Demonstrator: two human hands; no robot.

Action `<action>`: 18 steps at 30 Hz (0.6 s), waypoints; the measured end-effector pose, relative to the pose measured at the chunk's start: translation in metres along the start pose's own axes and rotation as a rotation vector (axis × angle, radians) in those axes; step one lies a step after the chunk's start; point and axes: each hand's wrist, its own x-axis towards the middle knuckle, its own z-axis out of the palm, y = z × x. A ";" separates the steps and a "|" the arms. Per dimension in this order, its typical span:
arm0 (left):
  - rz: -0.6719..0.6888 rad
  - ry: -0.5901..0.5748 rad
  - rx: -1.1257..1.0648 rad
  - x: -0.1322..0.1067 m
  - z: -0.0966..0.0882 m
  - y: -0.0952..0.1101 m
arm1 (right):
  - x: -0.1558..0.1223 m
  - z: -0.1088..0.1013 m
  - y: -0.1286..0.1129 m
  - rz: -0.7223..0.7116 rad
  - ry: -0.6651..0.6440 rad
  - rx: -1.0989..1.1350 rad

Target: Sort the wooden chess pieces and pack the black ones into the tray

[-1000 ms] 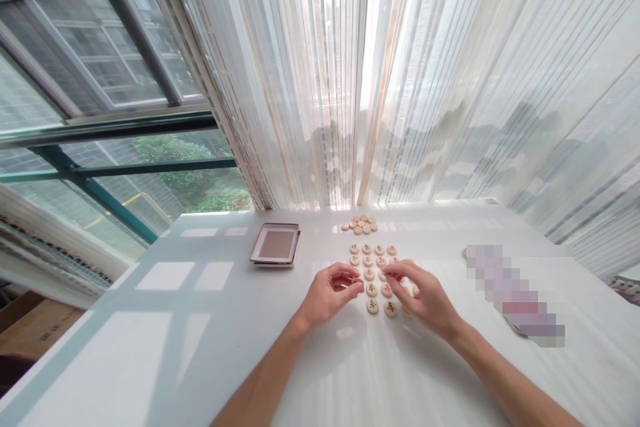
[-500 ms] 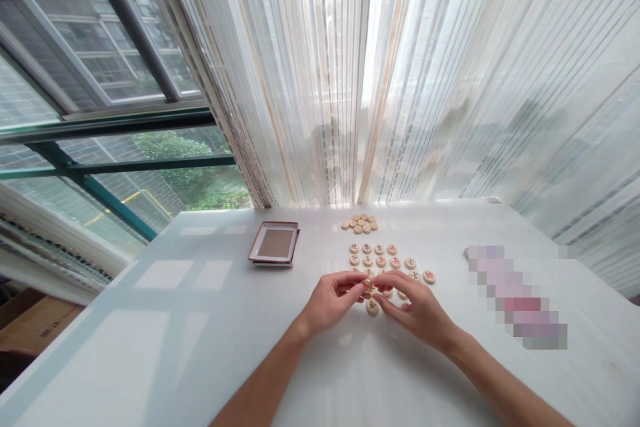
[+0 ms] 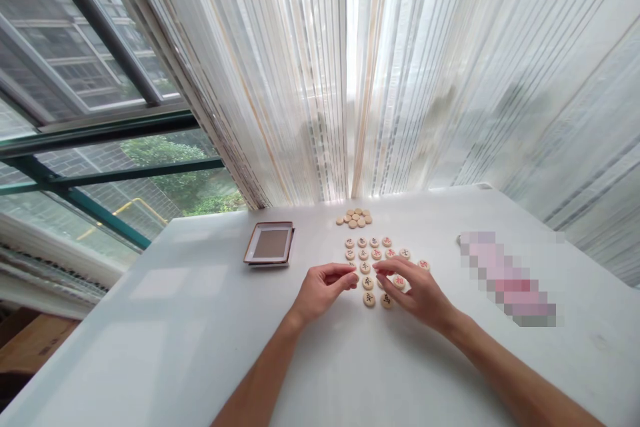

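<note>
Several round wooden xiangqi pieces [image 3: 369, 299] lie face up in rough rows on the white table, marked with red or black characters. My left hand [image 3: 327, 288] is just left of the rows, fingers curled, a small gap showing between thumb and fingertips; no piece shows in it. Over the right part of the rows, my right hand [image 3: 415, 290] has its thumb and fingers apart and partly covers some pieces. Between the hands lie black-marked pieces [image 3: 367, 283]. A red-marked piece [image 3: 399, 281] shows under the right hand, and another red piece [image 3: 423, 265] sits beyond it.
A cluster of blank-looking pieces [image 3: 355, 218] lies at the back of the white table [image 3: 165, 347]. An open square box [image 3: 270, 242] stands to the left. A blurred-out pinkish object [image 3: 507, 280] lies on the right. Sheer curtains [image 3: 320, 80] hang behind the table.
The red-marked piece pinched between both hands is no longer seen there. My hands have moved apart, uncovering pieces between them. The whole view has shifted slightly.
</note>
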 end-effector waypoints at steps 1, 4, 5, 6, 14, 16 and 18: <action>0.008 -0.015 0.017 0.000 -0.002 0.002 | 0.001 -0.002 0.002 0.006 0.007 -0.005; 0.037 -0.077 0.088 -0.001 -0.008 0.007 | 0.001 -0.005 0.005 0.022 0.028 -0.019; 0.046 -0.096 0.122 -0.002 -0.009 0.008 | 0.001 -0.005 0.005 0.022 0.035 -0.020; 0.055 -0.111 0.159 -0.003 -0.010 0.009 | 0.002 -0.005 0.006 0.021 0.040 -0.019; 0.059 -0.091 0.376 -0.007 -0.007 0.009 | 0.002 -0.005 0.006 0.029 0.041 -0.014; 0.059 -0.097 0.413 -0.008 -0.006 0.010 | 0.002 -0.007 0.006 0.055 0.050 -0.015; 0.072 -0.107 0.455 -0.009 -0.006 0.011 | 0.002 -0.009 0.005 0.084 0.057 -0.026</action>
